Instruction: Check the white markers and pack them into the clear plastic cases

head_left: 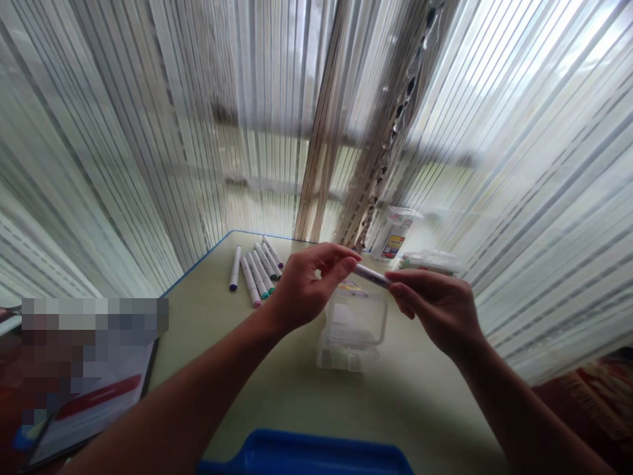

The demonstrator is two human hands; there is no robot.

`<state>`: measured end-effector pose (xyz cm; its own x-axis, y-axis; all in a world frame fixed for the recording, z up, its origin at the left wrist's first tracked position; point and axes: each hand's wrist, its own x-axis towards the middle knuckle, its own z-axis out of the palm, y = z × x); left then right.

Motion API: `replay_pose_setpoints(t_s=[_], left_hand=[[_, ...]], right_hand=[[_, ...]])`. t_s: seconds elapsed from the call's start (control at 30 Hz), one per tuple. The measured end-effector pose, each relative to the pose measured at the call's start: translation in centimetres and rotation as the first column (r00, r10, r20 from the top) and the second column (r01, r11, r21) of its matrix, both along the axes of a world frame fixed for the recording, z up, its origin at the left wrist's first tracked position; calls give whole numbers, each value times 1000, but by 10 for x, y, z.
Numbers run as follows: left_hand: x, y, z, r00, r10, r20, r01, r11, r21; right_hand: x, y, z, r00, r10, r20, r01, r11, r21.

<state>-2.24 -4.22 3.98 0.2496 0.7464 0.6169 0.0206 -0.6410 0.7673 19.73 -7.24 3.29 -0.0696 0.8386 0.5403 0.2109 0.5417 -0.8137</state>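
My left hand and my right hand meet above the table, each closed on one end of a white marker pen. The marker is held level between the fingertips, just above a clear plastic box that stands on the pale green table. A row of several white markers with coloured caps lies on the table left of my left hand.
A white labelled container and a clear bag of things stand at the table's far right by the striped curtains. A blue tray edge lies at the near side. Papers on a dark board sit at left.
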Motion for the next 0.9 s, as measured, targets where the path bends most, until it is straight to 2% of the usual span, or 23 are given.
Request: replay_pose_setpoints(t_s=[0.13,0.23,0.4,0.63,0.9], left_hand=[[0,1,-2,989,82,120,-76,996,-52],[-1,3,-3,983,119,139,-109,991,-79],[1,6,-6,985,109,130,-92,987,-130],[3,6,-8,995,25,97,-3,976,-219],[2,5,-7,992,-23,125,58,957,-283]], right_hand=[[3,7,-4,980,82,-182,-96,993,-67],[2,10,-3,952,115,-285,-151,983,-107],[1,12,0,883,162,-439,-243,961,-134],[2,14,-4,885,176,-431,-251,960,-125],[-1,16,-8,920,103,-379,-173,972,-157]])
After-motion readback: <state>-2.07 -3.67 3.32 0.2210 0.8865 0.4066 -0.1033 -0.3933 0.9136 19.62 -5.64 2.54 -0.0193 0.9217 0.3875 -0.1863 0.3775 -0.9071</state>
